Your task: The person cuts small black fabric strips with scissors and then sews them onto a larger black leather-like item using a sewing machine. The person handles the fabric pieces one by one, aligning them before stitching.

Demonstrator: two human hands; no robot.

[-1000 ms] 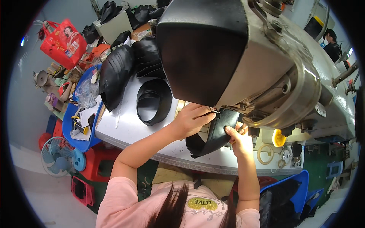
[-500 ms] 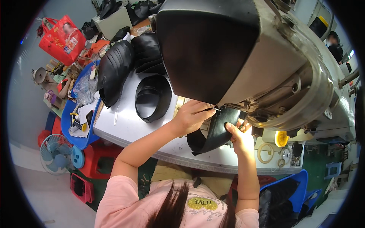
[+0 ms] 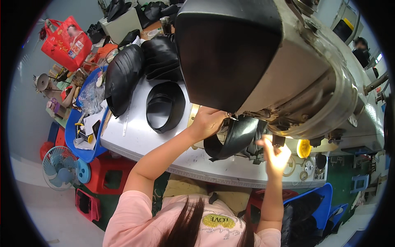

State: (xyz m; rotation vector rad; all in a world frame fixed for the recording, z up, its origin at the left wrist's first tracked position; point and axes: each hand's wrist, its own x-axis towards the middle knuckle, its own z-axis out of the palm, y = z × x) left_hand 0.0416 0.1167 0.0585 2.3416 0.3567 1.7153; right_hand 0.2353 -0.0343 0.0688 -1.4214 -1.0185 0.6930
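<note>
A curved black leather-like piece (image 3: 237,140) sits under the head of a large sewing machine (image 3: 296,78), its left end curling into a loop. My left hand (image 3: 208,123) is at the left of the piece, beneath the machine head, fingers pinched together. A small metal tip shows at those fingertips; whether it belongs to a held tool or the machine is unclear. My right hand (image 3: 275,158) is raised right of the piece, apart from it, beside a dark knob-like machine part (image 3: 278,141). Bright light and motion blur its fingers.
A rolled black piece (image 3: 166,107) and stacks of black pieces (image 3: 123,80) lie on the white table (image 3: 138,140). Left stand a cluttered blue bin (image 3: 96,150), a fan (image 3: 61,168) and a red stool (image 3: 109,173). A blue container (image 3: 325,197) with black pieces is at lower right.
My right hand has let go of the black piece and moved right, toward the machine's underside. My left hand stays near the machine head, its fingers drawn closer together.
</note>
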